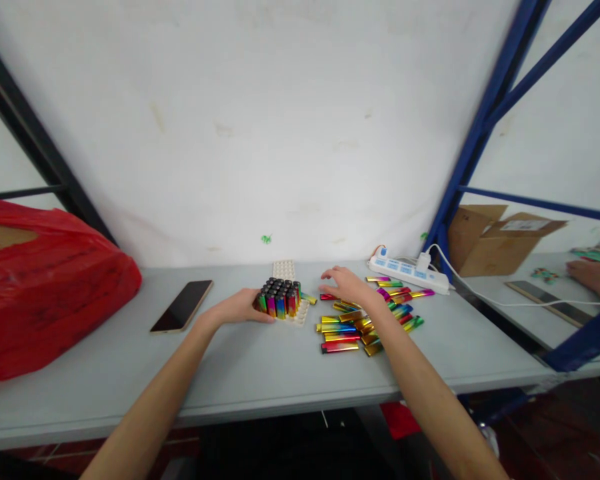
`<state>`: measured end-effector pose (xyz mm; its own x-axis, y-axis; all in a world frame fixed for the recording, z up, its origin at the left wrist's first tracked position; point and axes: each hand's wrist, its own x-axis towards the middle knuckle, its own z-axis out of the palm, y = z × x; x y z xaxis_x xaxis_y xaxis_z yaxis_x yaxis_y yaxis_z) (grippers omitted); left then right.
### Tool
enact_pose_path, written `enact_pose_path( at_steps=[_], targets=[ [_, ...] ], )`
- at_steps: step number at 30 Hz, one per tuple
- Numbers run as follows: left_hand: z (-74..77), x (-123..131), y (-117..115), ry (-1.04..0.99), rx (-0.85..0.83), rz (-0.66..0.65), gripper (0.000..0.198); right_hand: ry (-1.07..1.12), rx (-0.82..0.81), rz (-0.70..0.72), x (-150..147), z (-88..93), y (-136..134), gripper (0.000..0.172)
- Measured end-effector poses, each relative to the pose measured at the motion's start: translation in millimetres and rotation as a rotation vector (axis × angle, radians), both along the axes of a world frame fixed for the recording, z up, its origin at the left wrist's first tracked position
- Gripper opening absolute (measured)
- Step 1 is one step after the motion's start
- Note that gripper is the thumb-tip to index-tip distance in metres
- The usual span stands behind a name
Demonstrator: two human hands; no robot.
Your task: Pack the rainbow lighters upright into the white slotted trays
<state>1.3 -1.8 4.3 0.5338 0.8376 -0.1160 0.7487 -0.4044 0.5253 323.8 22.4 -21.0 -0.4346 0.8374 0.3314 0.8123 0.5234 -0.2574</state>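
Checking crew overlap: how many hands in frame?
3: left hand against upright lighters, right hand by loose lighters, another person's hand at the right edge. Others may be hidden.

A tight block of metallic upright lighters (280,298) stands just below and left of the frame's centre, black tops together, bodies shading through green, purple, blue, red and gold, with a white, dimpled tray (300,313) showing bare at the block's lower right. A similar pale dimpled piece (284,269) shows just above the block; whether it belongs to that tray cannot be told. Loose lighters (343,337) in the same shiny gradients lie flat, partly overlapping and pointing several ways, right of centre, with one gold lighter (309,299) just right of the block.
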Motion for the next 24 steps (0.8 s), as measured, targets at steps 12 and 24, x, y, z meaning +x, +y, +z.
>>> enact_pose_path(
  at_steps=[12,24],
  targets=[
    [-1.2,-1.1,1.6,0.020,0.031,0.001,0.061,0.247,0.077,-0.092,-20.1,5.4,2.1,0.015],
    [-5.3,-3.5,5.6,0.016,0.019,-0.004,0.056,1.261,-0.295,0.035,-43.3,14.8,-7.2,0.042]
  ],
)
